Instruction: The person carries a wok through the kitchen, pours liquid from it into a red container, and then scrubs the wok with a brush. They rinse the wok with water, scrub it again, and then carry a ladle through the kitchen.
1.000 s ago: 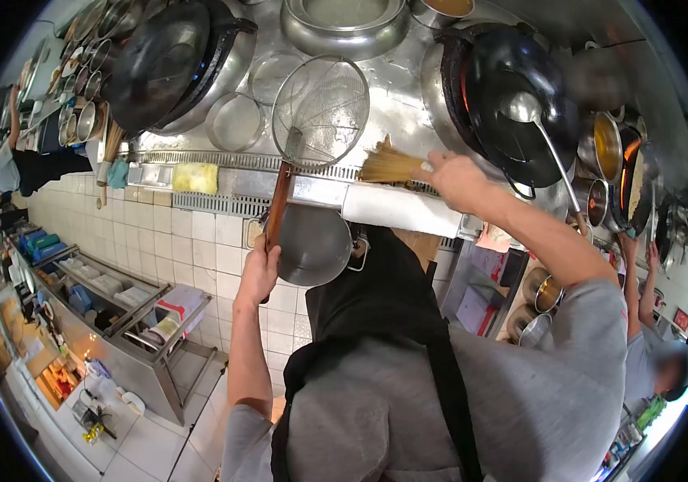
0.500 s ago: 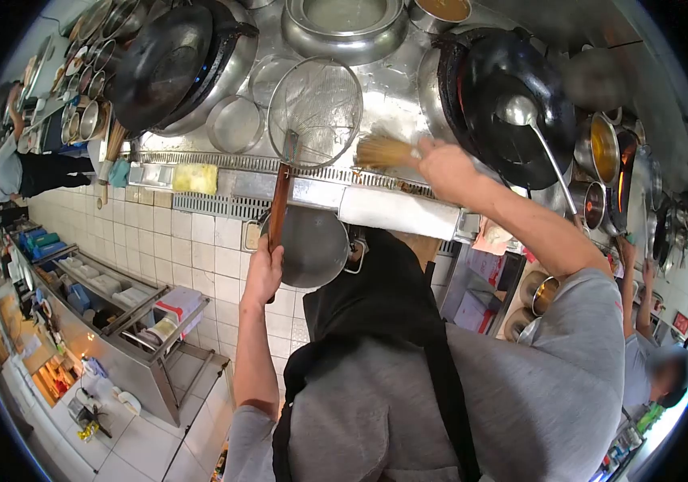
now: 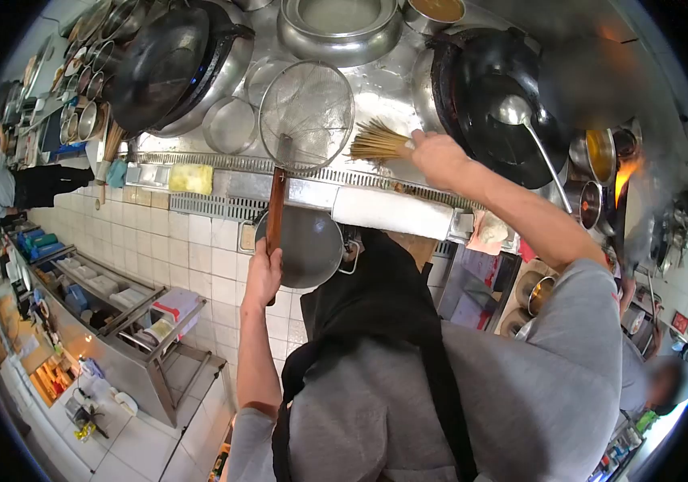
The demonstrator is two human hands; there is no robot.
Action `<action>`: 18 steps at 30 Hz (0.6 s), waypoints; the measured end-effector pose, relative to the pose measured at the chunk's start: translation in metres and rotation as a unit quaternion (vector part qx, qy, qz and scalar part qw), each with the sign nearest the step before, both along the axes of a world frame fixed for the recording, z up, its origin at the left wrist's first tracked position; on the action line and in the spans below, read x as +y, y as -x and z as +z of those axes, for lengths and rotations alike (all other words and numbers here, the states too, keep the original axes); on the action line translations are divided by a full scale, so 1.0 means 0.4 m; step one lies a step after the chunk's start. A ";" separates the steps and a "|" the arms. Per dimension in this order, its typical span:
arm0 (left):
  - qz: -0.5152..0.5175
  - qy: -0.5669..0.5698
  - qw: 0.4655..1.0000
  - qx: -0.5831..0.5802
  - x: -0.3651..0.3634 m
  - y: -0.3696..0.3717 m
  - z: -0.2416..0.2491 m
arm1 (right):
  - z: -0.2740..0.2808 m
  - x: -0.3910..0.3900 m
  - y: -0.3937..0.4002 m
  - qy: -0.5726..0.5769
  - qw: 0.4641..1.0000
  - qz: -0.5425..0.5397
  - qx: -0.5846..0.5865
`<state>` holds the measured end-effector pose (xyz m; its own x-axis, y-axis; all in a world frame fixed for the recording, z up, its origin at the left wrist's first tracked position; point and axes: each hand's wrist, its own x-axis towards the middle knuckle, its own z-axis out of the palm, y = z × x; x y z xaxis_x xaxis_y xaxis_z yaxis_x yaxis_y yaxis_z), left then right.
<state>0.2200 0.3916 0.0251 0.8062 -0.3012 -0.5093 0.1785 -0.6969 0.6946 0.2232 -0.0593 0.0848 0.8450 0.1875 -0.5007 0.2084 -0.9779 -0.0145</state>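
My left hand (image 3: pixel 263 275) is closed round the wooden handle of a wire mesh strainer (image 3: pixel 316 100), whose round basket lies over the metal stove top. Below the basket, a grey pot (image 3: pixel 312 253) with side handles is partly behind the handle. In my right hand (image 3: pixel 439 162) is a bamboo wok brush (image 3: pixel 378 143), its bristles pointing left, just right of the strainer. To the right of that hand sits a black wok (image 3: pixel 481 112) with a metal ladle (image 3: pixel 513 111) resting in it.
A second black wok (image 3: pixel 159 68) is at the upper left. A yellow sponge (image 3: pixel 190 178) and a rolled white cloth (image 3: pixel 395 214) lie along the front ledge. Flame (image 3: pixel 624 181) rises at a right-hand burner, where another person (image 3: pixel 641 381) stands.
The wok brush was blurred before and is now sharp, its bristles slightly further left. The strainer has shifted slightly left within the view. Flame at the right has grown taller.
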 end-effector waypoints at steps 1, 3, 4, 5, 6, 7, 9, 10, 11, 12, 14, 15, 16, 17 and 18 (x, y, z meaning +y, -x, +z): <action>-0.004 0.001 1.000 -0.021 0.000 0.003 -0.005 | 0.023 -0.018 0.003 -0.003 1.000 0.015 0.007; 0.007 0.008 1.000 -0.008 0.000 0.008 -0.015 | 0.086 -0.059 0.015 -0.009 0.999 0.045 0.025; 0.014 0.011 1.000 -0.003 0.001 0.009 -0.018 | 0.104 -0.072 0.027 0.004 0.997 0.067 0.037; 0.015 0.011 1.000 -0.004 0.002 0.012 -0.017 | 0.099 -0.072 0.034 0.037 0.993 0.091 0.060; 0.017 0.012 1.000 -0.006 -0.003 0.011 -0.012 | 0.088 -0.073 0.037 0.070 0.987 0.117 0.082; 0.019 0.012 1.000 -0.008 -0.006 0.014 -0.008 | 0.075 -0.075 0.045 0.103 0.979 0.141 0.105; 0.019 0.022 1.000 0.005 -0.005 0.014 -0.006 | 0.044 -0.101 0.050 0.070 0.989 0.121 0.046; 0.020 0.027 0.999 0.011 -0.006 0.012 -0.007 | 0.034 -0.111 0.046 0.054 0.992 0.112 0.016; 0.021 0.030 0.999 0.012 -0.005 0.017 -0.006 | 0.029 -0.121 0.056 0.057 0.992 0.110 -0.001; 0.022 0.034 0.999 0.011 -0.007 0.015 -0.006 | 0.058 -0.123 0.052 0.060 0.992 0.109 -0.019; 0.018 0.029 0.999 0.006 -0.006 0.014 -0.005 | 0.069 -0.118 0.062 0.061 0.990 0.126 -0.026; 0.014 0.021 1.000 0.000 -0.006 0.013 -0.006 | 0.057 -0.113 0.074 0.061 0.987 0.146 -0.015; 0.011 0.013 1.000 -0.005 -0.007 0.012 -0.006 | 0.045 -0.112 0.083 0.061 0.984 0.166 -0.004; 0.010 0.013 1.000 -0.007 -0.006 0.013 -0.005 | 0.027 -0.112 0.086 0.072 0.985 0.159 -0.002; 0.008 0.012 1.000 -0.008 -0.006 0.011 0.000 | 0.010 -0.112 0.087 0.081 0.985 0.150 -0.001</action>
